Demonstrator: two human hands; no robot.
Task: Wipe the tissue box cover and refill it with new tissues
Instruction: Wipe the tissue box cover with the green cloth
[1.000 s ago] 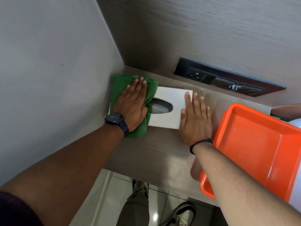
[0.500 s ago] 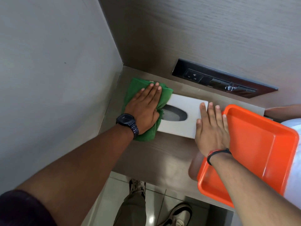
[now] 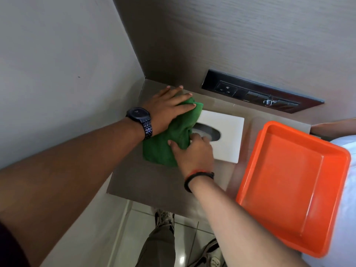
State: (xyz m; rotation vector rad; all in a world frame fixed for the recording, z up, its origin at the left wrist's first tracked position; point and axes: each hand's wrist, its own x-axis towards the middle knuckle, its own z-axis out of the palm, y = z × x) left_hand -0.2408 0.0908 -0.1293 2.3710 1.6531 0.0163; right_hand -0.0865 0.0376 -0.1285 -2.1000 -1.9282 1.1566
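Observation:
The white tissue box cover (image 3: 229, 135) lies flat on the brown shelf (image 3: 146, 180), its oval opening (image 3: 212, 132) facing up. A bunched green cloth (image 3: 169, 143) covers the cover's left end and the shelf beside it. My left hand (image 3: 169, 110), with a dark watch on the wrist, lies over the cloth's far part, fingers stretched out toward the back wall. My right hand (image 3: 194, 151) rests on the cover's near left corner, thumb and curled fingers pinching the cloth's edge beside the opening.
An orange plastic tray (image 3: 289, 189) sits just right of the cover and overhangs the shelf's front edge. A black socket panel (image 3: 260, 93) is set in the back wall. A grey wall (image 3: 57, 74) closes the left side. My shoes stand on the tiled floor (image 3: 185, 228) below.
My right hand left the cover's right end, crossed to its left and took hold of the cloth. My left hand slid farther back toward the corner, and the cloth bunched up.

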